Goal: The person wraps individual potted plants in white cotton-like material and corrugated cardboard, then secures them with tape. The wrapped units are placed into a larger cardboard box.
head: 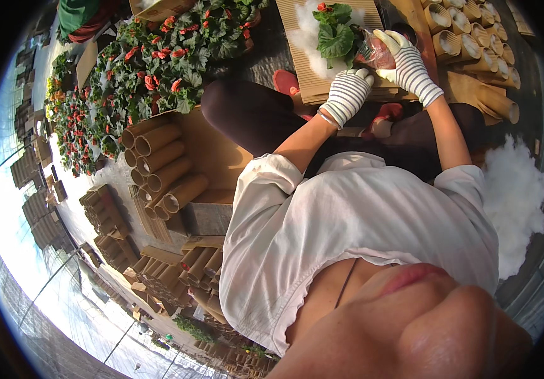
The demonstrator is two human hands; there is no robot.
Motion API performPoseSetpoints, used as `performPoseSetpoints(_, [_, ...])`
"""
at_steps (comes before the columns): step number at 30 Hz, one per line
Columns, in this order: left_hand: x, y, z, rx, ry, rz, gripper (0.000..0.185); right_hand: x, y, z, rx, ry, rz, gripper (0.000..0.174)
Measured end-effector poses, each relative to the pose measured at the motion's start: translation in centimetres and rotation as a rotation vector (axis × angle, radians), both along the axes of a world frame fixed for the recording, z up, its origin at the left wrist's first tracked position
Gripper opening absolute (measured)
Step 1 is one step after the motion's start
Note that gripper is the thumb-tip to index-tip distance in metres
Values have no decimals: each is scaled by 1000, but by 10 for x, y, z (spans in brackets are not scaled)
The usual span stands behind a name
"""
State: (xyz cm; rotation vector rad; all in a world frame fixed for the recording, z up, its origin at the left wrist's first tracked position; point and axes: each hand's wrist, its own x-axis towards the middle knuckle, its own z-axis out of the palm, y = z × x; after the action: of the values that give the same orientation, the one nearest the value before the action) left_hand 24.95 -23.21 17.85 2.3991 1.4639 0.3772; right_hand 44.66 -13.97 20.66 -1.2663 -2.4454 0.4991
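Observation:
A potted plant with green leaves [336, 40] and a red flower lies on its side over white fluffy fibre [304, 35], on a stack of corrugated cardboard sheets [314, 87]. Its pot [377, 51], wrapped in clear plastic, points to the right. My right hand [402, 61], in a striped knit glove, holds the wrapped pot from the right side. My left hand [350, 94], gloved alike, rests by the near side of the pot and the lower leaves, fingers bent; whether it grips anything cannot be told.
Many red-flowering plants [158, 71] stand at the left. Cardboard tubes [167, 161] are stacked in an open carton [215, 142] beside my knee. More tubes, several with white fibre inside [470, 42], lie at the upper right. Loose white fibre [513, 203] is heaped at the right.

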Motion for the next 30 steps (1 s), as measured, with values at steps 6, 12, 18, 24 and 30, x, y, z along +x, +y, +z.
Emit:
performPoseSetpoints(6, [2,-5,-9,198,-35,35,20,2,6,31,-79,346,18,88])
performPoseSetpoints(12, [-3,-14,-2,191,-32,32,18,29,32,53,-826,904,61,59])
performPoseSetpoints(18, [-18,-30,13,129,37,12,20,22,44,-25,-1189,816,-207,56])
performPoseSetpoints(24, [-26,-23,19,257,-11,1,18,30,38,-14,-356,266,62,66])
performPoseSetpoints(30, [-30,-16,19,380,-32,-11,14,0,21,0,-203,-71,93,93])
